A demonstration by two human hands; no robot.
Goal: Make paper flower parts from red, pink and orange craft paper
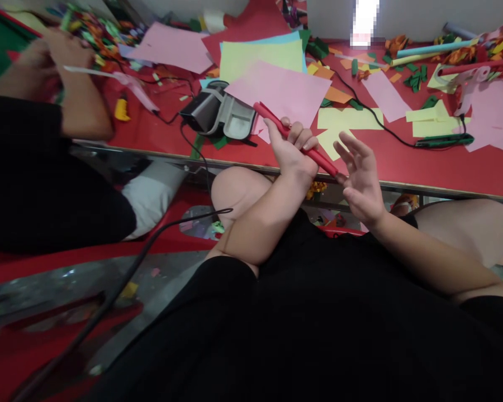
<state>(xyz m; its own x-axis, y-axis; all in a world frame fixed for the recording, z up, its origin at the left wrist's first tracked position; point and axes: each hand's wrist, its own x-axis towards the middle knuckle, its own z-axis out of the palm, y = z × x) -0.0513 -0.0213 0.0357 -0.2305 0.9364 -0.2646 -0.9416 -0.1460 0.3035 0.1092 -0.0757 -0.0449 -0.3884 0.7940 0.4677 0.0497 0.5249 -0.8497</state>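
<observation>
A rolled tube of red paper [326, 162] slants above the table's front edge, a loose flap showing at its upper end. Wrapped round its middle are the fingers of my left hand [294, 149]. My right hand [364, 187] is beside the tube's lower end, fingers spread and palm turned up. One of its fingertips meets or nearly meets that end; I cannot tell which. Beyond my hands lie a pink sheet [283, 89] and a yellow sheet [255, 58], stacked over blue and red paper.
On the red table [163, 148] are an open grey case [238, 118], a pink glue gun [136, 92], another glue gun [471, 84] at right with its cord, paper scraps and rolled paper tubes [436, 48]. A co-worker's arms [81, 92] are at left. A black cable [138, 259] crosses beside me.
</observation>
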